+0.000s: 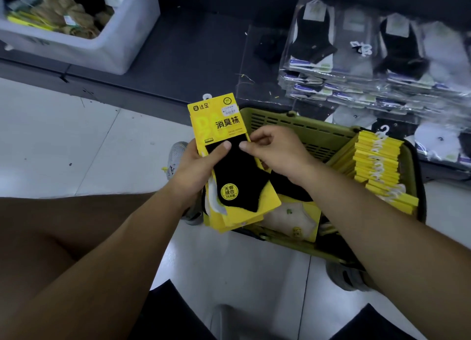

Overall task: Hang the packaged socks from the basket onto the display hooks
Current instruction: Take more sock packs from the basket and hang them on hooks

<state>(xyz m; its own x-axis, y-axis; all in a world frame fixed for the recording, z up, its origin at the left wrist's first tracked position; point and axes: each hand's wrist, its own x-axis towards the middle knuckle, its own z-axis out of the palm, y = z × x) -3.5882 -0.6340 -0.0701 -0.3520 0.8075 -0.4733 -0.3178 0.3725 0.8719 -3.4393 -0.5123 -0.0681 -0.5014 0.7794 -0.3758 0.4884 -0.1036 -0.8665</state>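
Note:
My left hand [197, 165] grips a small stack of sock packs [230, 158], yellow cards with black socks and white hooks on top, held upright over the near left corner of the olive green basket [293, 125]. My right hand [276, 149] pinches the right edge of the front pack with thumb and forefinger. Inside the basket a row of more yellow packs [379, 166] leans along the right side, and a pack with pale socks [293, 219] lies flat at the bottom. No display hooks are in view.
Clear-wrapped black, grey and white socks [369, 59] are piled on a dark low shelf [193, 59] at the right. A white bin [102, 46] full of loose goods stands at the back left. White tiled floor [76, 140] lies left; my knees and shoes frame the basket.

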